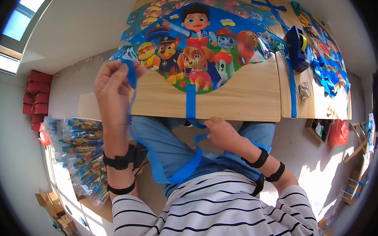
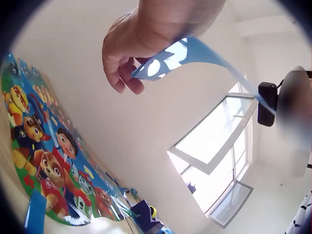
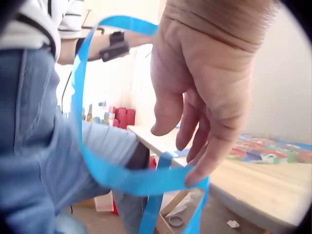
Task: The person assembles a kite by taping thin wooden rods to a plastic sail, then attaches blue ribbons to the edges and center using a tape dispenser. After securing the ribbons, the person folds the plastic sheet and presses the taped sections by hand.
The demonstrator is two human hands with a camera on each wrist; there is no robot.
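Note:
My left hand (image 1: 115, 85) is raised over the table's left front edge and pinches one end of a glossy blue ribbon (image 1: 157, 165). In the left wrist view its fingers curl, and the ribbon (image 2: 175, 56) trails away from them. The ribbon sags in a loop over my lap and rises to my right hand (image 1: 224, 134), just below the table's front edge. There the right wrist view shows my fingertips pinching the ribbon (image 3: 131, 180), which bends down at them. A blue strip (image 1: 191, 102) lies from the lower edge of a cartoon-printed sheet (image 1: 197, 77) to the table edge.
On the wooden table (image 1: 238, 97), a dark blue tape dispenser (image 1: 298, 50) stands at the right, beside crumpled blue ribbon (image 1: 326, 78). Wrapped printed packs (image 1: 82, 143) lie at the left. Red boxes (image 1: 38, 93) are stacked against the wall, and a red bag (image 1: 338, 133) sits at the right.

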